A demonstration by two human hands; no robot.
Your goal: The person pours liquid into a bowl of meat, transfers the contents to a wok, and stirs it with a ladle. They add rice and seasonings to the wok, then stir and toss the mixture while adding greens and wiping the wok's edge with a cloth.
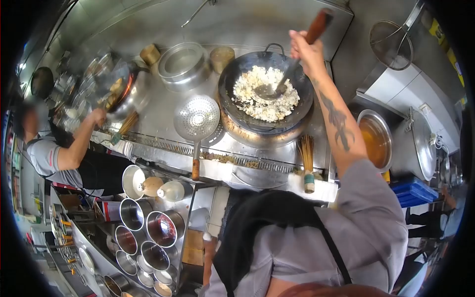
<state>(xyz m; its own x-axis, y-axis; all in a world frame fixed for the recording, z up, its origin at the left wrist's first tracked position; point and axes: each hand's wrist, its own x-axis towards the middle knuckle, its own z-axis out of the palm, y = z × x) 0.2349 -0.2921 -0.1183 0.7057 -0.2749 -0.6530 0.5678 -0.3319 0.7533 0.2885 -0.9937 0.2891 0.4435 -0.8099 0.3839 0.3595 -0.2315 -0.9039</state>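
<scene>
Dipping a ladle (281,89) into pale, rice-like food (269,113) sitting in the black wok (228,76), upper middle of the frame. Clamping the fingers of the right hand (307,52) on the ladle's wooden handle. Having the left hand (209,248) down low at bottom centre, near the metal pots (179,220), honestly not being able to tell its fingers apart or together. Seeing a perforated skimmer (197,118) lying left of the wok on the steel desk (158,114), plus a bamboo brush (307,154) below right. Also spotting a co-worker (54,159), far left.
</scene>
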